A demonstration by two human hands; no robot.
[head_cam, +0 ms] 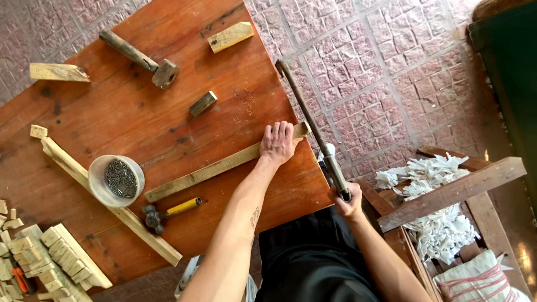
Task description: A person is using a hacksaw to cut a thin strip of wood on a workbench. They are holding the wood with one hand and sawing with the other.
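Observation:
My left hand [278, 142] presses flat on the end of a long wooden strip [212, 170] that lies across the reddish wooden table [140, 117], its tip reaching the table's right edge. My right hand [348, 202] grips the handle of a hand saw [313, 131]. The saw's blade runs up and away along the table edge and meets the strip's tip just right of my left hand.
On the table lie a hammer [142, 57], a yellow-handled claw hammer [168, 212], a white bowl of nails [116, 180], a small metal block [202, 103], wood offcuts [230, 37] and another long strip [106, 201]. Stacked wood pieces [61, 257] sit bottom left. A wooden frame with white scraps [436, 207] stands right.

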